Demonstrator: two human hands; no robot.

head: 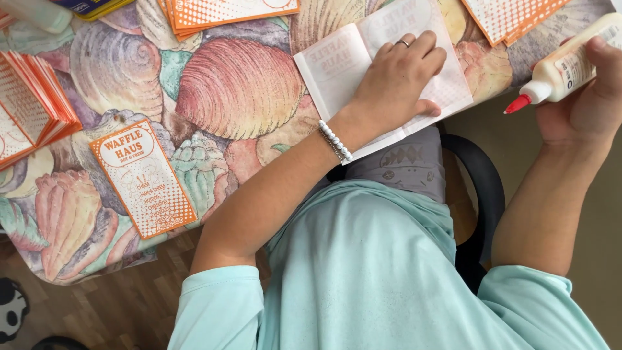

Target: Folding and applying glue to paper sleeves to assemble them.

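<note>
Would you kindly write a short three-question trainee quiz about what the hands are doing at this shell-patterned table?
1. True or false: the left hand presses flat on the opened white paper sheet.
2. What does the right hand hold?
A. scissors
B. a white glue bottle with a red tip
C. a pen
3. Which way does the red tip point: toward the sheet or away from it?

Key: 1 true; 2 B; 3 toward the sheet.

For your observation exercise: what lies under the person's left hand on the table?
The left hand presses flat on an opened white paper sheet with faint mirrored print, lying on the shell-patterned tablecloth. The sheet's part beneath the palm is covered.
</note>
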